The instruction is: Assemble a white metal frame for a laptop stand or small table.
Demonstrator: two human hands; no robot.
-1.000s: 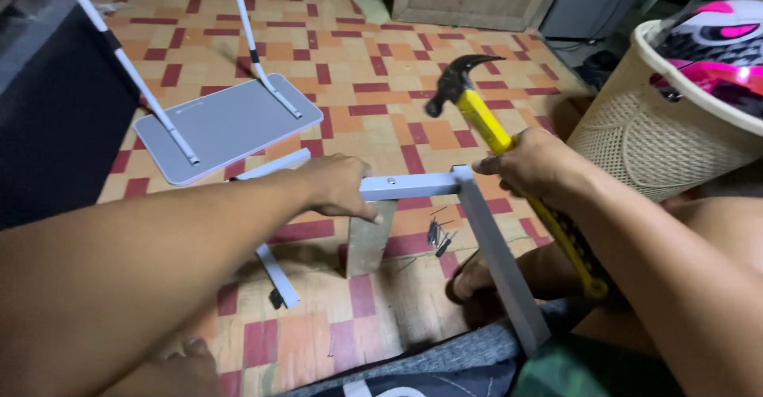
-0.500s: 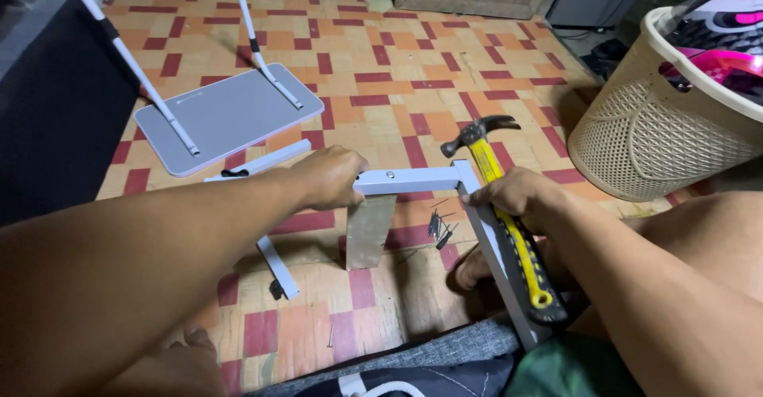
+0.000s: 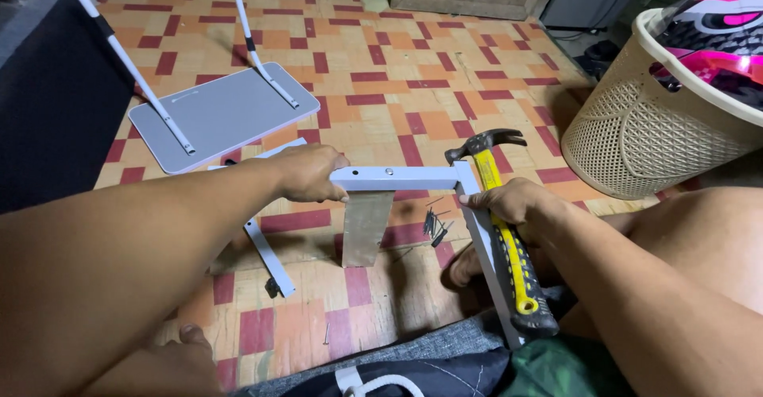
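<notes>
Hammer [image 3: 509, 230] clamped in the right hand [image 3: 509, 204], fingers [image 3: 481, 199] wrapped round the upper shaft just under the dark claw head, yellow-and-black rubbery handle trailing back toward the body. Head hanging right over the corner where two pale grey painted bars meet. Left hand [image 3: 306, 172] closed around the far-left end of the cross bar [image 3: 405, 178], fingers curled over the top, pinning it level. Long axis of that bar running left to right; second bar [image 3: 489, 262] dropping from the corner down toward the lap, almost alongside the hammer handle. Right hand clearly nearer the joint, touching it; left hand well along at the other end. Flat dull metal plate [image 3: 366, 226] hanging below the cross bar. Small heap of dark nails [image 3: 434, 225] on the tiled floor [image 3: 381, 87] just beneath the corner. Beyond, grey smooth board [image 3: 226, 115] with thin white tube legs. Off right, beige woven-look plastic basket [image 3: 636, 139], pink-and-white helmet [image 3: 715, 39] on top.
</notes>
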